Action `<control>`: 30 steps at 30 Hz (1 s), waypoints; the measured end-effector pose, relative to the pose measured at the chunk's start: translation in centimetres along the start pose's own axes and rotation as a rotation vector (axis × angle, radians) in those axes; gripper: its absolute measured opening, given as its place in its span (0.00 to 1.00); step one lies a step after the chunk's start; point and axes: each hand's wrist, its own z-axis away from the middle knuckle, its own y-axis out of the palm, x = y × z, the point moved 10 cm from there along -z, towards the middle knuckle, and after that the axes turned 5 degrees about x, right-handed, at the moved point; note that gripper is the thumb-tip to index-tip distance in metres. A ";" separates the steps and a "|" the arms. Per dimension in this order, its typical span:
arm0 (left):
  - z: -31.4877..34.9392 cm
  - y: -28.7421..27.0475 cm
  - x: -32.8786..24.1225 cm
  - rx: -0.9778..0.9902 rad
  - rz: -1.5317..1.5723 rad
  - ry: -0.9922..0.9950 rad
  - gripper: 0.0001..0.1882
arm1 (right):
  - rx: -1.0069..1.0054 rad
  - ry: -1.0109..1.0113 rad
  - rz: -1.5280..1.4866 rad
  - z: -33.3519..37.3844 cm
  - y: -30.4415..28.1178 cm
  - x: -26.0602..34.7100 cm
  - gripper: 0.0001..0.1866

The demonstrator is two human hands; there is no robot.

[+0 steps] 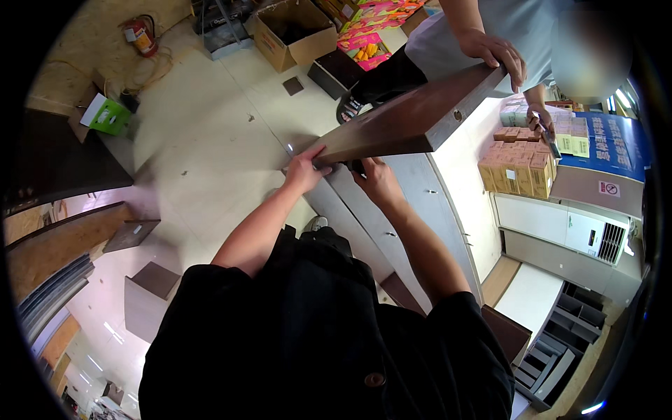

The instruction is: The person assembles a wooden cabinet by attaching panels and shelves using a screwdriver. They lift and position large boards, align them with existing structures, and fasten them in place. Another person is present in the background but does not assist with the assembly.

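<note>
A thick dark brown wooden board [413, 115] is tilted in front of me above a grey cabinet [413, 192]. The fingers of my left hand [304, 173] close on the board's near left end. My right hand [380, 183] is curled just under the board's lower edge; a small dark shape shows between its thumb and fingers, too hidden to name. A co-worker's hand [493, 52] rests over the board's far upper corner. The co-worker's other hand [540, 120] holds a slim dark object.
Metal knobs stick out from the cabinet. Stacked cartons [521, 168] stand to the right, with a white air conditioner [595, 234] nearby. An open cardboard box [294, 35] and a fire extinguisher [142, 36] are at the far side. Loose panels [150, 287] stand on the left.
</note>
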 end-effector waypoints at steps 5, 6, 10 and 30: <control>0.4 -0.4 -1.0 -0.012 0.009 0.024 0.32 | -0.019 0.014 0.011 0.2 0.0 0.3 0.19; 0.3 -0.4 -1.0 -0.010 0.016 0.028 0.32 | -0.030 -0.070 0.051 0.0 0.0 1.0 0.18; 0.1 0.1 -0.3 -0.004 -0.018 0.021 0.33 | -0.002 -0.273 0.160 -1.5 1.0 1.6 0.14; -0.8 0.9 1.5 0.020 -0.020 0.003 0.33 | -0.020 -0.333 0.417 -1.6 2.3 1.6 0.17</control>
